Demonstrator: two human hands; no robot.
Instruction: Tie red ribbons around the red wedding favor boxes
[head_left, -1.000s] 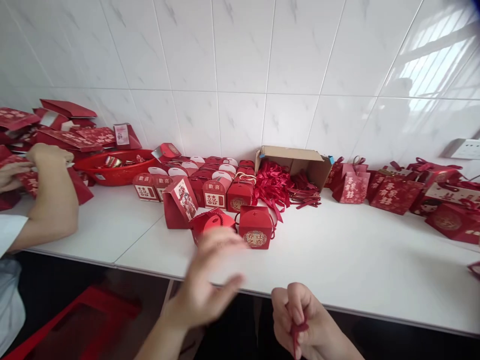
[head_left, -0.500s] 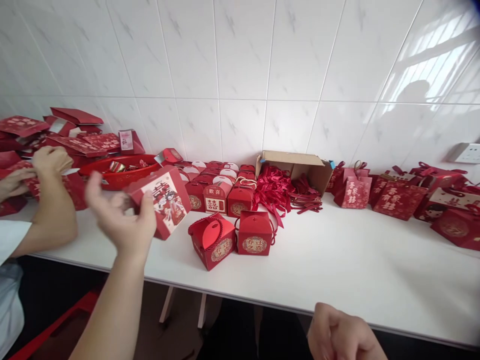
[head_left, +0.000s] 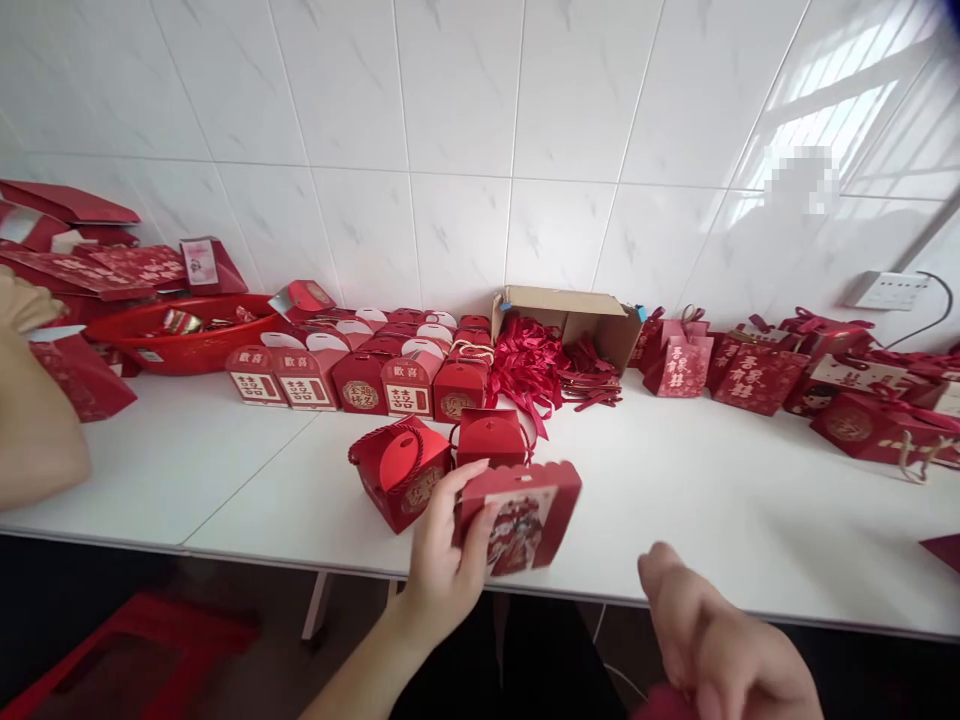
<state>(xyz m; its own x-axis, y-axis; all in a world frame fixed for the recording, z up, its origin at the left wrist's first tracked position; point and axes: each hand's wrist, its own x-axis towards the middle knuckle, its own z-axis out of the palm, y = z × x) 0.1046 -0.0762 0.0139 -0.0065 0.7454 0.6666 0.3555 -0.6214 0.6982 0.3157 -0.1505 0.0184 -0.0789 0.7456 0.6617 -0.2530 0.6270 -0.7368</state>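
Note:
My left hand (head_left: 450, 560) grips a dark red gift box (head_left: 551, 515) by its left side, thumb on the front and fingers behind. The box has a scalloped top edge and a printed picture of figures, blurred by motion. Just behind it stand two red boxes with rope handles: a tilted-looking box (head_left: 397, 465) on the left and a second box (head_left: 491, 437), partly covered. My right hand (head_left: 731, 645) is at the table's front edge with its fingers curled. Something dark red (head_left: 664, 703) shows beneath it, too blurred to name.
Behind are rows of small red boxes (head_left: 360, 385), a cardboard carton (head_left: 570, 300) and red ribbons (head_left: 525, 365). Red bags (head_left: 761, 378) stand on the right. To the left are a red basin (head_left: 195, 345) and a co-worker's arm (head_left: 37, 420).
My left hand has carried the gift box rightward, in front of the two rope-handled boxes. My right hand has risen slightly. The view has turned a little to the right.

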